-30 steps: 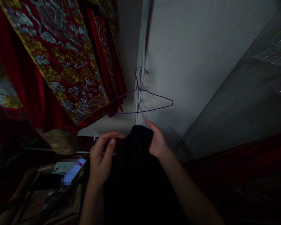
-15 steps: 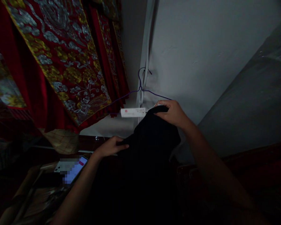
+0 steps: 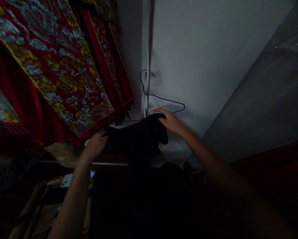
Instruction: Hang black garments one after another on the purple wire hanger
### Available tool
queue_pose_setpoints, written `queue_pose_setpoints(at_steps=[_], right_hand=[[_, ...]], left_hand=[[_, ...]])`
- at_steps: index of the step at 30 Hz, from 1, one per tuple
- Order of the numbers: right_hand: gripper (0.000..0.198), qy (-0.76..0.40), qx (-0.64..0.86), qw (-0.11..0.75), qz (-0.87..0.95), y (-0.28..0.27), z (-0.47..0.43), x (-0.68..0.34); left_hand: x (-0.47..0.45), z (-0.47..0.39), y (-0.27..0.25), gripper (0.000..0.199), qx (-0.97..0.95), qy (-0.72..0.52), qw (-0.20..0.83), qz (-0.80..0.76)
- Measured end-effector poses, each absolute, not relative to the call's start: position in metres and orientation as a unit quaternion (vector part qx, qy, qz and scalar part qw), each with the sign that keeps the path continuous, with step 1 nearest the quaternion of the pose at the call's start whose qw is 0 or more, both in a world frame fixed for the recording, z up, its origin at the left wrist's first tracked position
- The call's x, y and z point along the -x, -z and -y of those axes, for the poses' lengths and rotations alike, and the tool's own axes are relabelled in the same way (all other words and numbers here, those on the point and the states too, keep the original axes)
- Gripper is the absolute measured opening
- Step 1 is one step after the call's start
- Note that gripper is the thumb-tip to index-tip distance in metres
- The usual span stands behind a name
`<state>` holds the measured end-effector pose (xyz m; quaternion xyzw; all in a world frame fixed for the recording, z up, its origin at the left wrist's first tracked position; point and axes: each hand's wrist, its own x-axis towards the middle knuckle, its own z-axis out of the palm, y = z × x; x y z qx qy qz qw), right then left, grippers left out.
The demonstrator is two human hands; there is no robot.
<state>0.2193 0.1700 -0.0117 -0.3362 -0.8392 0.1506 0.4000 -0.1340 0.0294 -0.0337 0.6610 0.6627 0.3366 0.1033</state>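
A black garment (image 3: 139, 134) stretches between my two hands in the dim light; its exact kind is hard to make out. My left hand (image 3: 96, 145) is closed on its left end, with the fingertips partly hidden by the cloth. At the upper right edge, my right hand (image 3: 170, 122) pinches the fabric between thumb and fingers. Just behind it a purple wire hanger (image 3: 165, 98) hangs by its hook, and the cloth overlaps part of its lower bar. Whether the garment is over the bar or only in front of it, I cannot tell.
Red cloths with gold and silver embroidery (image 3: 66, 83) hang at the left. A pale vertical pole (image 3: 145, 39) runs along the white wall (image 3: 201, 59) behind the hanger. Phones (image 3: 66, 180) lie at lower left, partly behind my left forearm. Clear plastic sheeting (image 3: 270, 93) covers the right side.
My left hand has moved left and up, spreading the garment sideways. My right hand has shifted left in view, uncovering the hanger's right end. The white label no longer shows.
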Motion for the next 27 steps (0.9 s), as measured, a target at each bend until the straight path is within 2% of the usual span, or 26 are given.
queue_pose_setpoints(at_steps=[2, 9, 13, 17, 21, 23, 25, 27], right_hand=[[0.027, -0.188, 0.335, 0.374, 0.844, 0.012, -0.177, -0.220], [0.041, -0.237, 0.372, 0.362, 0.821, -0.004, -0.164, -0.241], [0.045, -0.236, 0.386, 0.345, 0.822, -0.015, -0.145, -0.241], [0.045, -0.252, 0.389, 0.329, 0.823, -0.016, -0.128, -0.230], [0.023, -0.143, 0.425, 0.434, 0.781, -0.010, -0.122, -0.240], [0.039, -0.080, 0.468, 0.505, 0.721, -0.008, -0.127, -0.256], [0.053, -0.068, 0.493, 0.549, 0.672, -0.007, -0.136, -0.276], [0.044, -0.130, 0.492, 0.549, 0.664, -0.010, -0.146, -0.295]], left_hand=[[0.132, -0.038, 0.030, 0.044, -0.655, -0.367, 0.100, -0.653], [0.125, -0.059, 0.023, 0.032, -0.630, -0.467, 0.086, -0.615], [0.107, -0.057, -0.001, 0.029, -0.648, -0.510, 0.071, -0.561], [0.088, -0.064, -0.038, 0.044, -0.716, -0.457, -0.019, -0.527], [0.089, -0.078, -0.062, 0.049, -0.756, -0.383, -0.042, -0.529], [0.094, -0.079, -0.067, 0.047, -0.765, -0.364, -0.059, -0.528], [0.100, -0.077, -0.069, 0.045, -0.773, -0.352, -0.066, -0.524], [0.107, -0.076, -0.069, 0.042, -0.777, -0.351, -0.062, -0.518]])
